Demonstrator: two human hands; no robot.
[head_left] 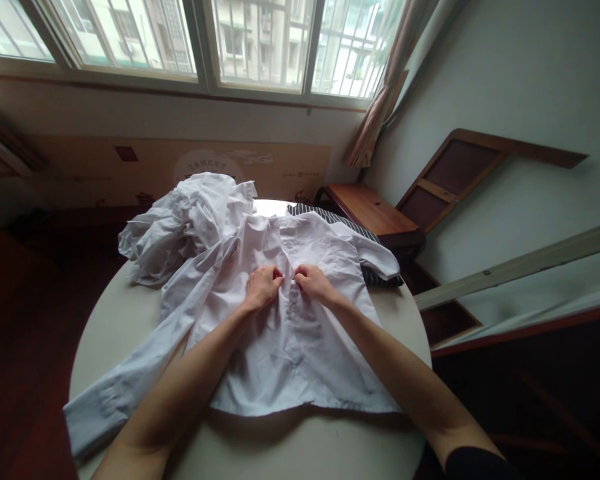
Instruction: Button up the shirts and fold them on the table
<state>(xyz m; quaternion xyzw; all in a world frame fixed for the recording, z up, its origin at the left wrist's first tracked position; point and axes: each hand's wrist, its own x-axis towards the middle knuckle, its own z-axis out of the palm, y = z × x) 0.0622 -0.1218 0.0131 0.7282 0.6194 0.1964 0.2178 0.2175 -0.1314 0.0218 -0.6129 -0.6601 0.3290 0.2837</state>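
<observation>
A white long-sleeved shirt point(250, 353) lies spread on the round table, its collar end away from me and its hem near the front. One sleeve stretches to the lower left; the other bends out at the upper right. My left hand point(265, 285) pinches the cloth just left of the front button strip. Close beside it, my right hand point(312, 281) pinches the strip's other side with thumb and finger. The fingertips of both hands almost meet over the middle of the shirt front. Whether a button sits between the fingers is too small to tell.
A heap of crumpled white cloth point(185, 223) sits at the table's back left. Black-and-white striped fabric point(383, 279) lies partly under the shirt at right. The pale round table point(113, 320) has a wooden chair point(375, 210) behind its right side. Windows point(260, 43) line the far wall.
</observation>
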